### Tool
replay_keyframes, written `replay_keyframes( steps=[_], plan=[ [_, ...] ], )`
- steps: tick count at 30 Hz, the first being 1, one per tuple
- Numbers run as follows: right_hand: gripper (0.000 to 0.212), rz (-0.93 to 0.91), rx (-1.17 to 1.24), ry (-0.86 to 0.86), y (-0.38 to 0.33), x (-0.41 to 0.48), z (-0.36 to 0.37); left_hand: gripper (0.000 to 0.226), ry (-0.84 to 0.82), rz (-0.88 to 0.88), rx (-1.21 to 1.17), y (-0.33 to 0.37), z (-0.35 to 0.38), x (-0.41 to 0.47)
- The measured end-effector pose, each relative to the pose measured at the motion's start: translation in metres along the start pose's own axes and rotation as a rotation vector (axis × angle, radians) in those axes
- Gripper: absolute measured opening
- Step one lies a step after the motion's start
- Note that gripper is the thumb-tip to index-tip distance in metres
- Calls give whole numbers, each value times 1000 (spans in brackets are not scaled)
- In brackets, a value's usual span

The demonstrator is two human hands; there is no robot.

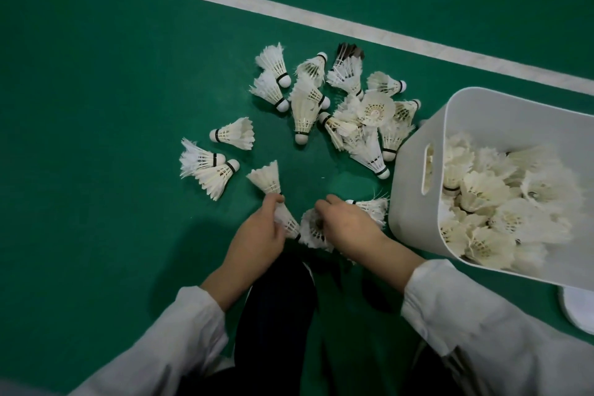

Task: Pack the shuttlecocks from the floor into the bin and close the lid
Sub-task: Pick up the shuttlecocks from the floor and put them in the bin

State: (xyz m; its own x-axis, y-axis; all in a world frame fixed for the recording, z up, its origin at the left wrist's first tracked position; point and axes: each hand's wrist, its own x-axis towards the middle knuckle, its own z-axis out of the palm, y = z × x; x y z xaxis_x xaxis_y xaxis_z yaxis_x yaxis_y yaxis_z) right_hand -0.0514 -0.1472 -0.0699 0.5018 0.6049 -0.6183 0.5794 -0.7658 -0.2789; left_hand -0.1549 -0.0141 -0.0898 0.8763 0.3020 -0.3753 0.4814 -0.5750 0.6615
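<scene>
Feather shuttlecocks [305, 112] scattered on the green court floor [96, 106], most heaped just beyond the fingers and up against the bin's near wall, probably tipped or swept there so each reach stays short. Two more pairs lying apart, past the left fingers [276, 199] on their outer side. One dark-feathered shuttlecock [348, 51] at the far edge of the heap, well away from either hand.

Left hand [260, 235] clenched around a small stack of shuttlecocks [273, 199] nested cork into skirt, one skirt fanning out beyond the fingertips, another poking back under the palm; stacked that way, presumably, to carry several in one trip. Right hand [344, 222] curled over a shuttlecock [313, 230] lying skirt-up between the two hands, fingers pinching into its feathers. Another shuttlecock [369, 207] resting just behind the right knuckles, touching the floor beside the bin.

White plastic bin [414, 190] standing open just right of the right hand, slot handle facing the fingers, already well filled with shuttlecocks [501, 202]; set that near, likely, for a quick drop. A white rounded piece [575, 312], possibly the lid, lying on the floor on the bin's near side, mostly cut off.

No readable writing or brand anywhere; only black bands at the corks and a white court line [289, 13] far beyond the heap.
</scene>
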Motion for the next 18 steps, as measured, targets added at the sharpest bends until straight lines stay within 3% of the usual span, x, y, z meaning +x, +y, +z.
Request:
replay_keyframes(
  steps=[4,6,11,15,18],
  plan=[
    [35,36,65,91,5,6,-8,33,110,-108,-29,-4,-18,11],
    [36,58,113,121,6,10,-12,44,108,-145,-2,-8,-26,21],
    [35,100,213,146,6,18,-22,75,-11,-78,216,-4,-30,52],
    [30,135,304,230,7,14,-24,81,-146,59,212,10,-21,74],
    [32,148,344,226,11,12,-24,70,-339,119,317,20,-6,89]
  ],
)
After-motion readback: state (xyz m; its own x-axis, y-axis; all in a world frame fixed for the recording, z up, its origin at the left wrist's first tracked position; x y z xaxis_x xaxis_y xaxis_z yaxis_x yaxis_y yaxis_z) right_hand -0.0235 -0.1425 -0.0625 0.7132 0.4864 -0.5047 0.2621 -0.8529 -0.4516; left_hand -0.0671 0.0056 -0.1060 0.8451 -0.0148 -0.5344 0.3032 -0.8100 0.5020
